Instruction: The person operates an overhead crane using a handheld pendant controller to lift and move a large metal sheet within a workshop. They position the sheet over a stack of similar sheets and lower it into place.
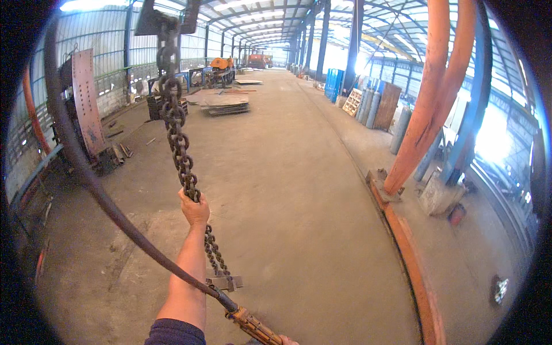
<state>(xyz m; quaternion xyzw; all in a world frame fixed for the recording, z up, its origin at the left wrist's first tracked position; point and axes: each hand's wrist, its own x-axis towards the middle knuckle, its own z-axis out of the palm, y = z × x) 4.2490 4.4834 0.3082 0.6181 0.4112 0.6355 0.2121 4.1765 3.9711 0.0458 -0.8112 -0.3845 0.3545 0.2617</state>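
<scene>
My left hand [196, 208] is closed around a heavy, dark steel chain [175, 109], arm stretched forward. The chain hangs from a dark metal block [167, 18] at the top. Below my fist its lower strands [215, 250] run down to a flat metal piece [225, 282] near the floor. At the bottom edge, a small part of my right hand [288, 340] shows against a worn orange pendant control [256, 326]. Most of that hand is out of the picture. A thick dark cable [123, 221] curves from the control up along the left side.
An orange gantry leg [422, 109] stands at right on an orange floor beam [411, 259]. Stacked metal sheets [224, 104] lie ahead at left. A rusty perforated plate [87, 100] leans at far left. Gas cylinders [374, 109] and a blue column [468, 126] stand at right.
</scene>
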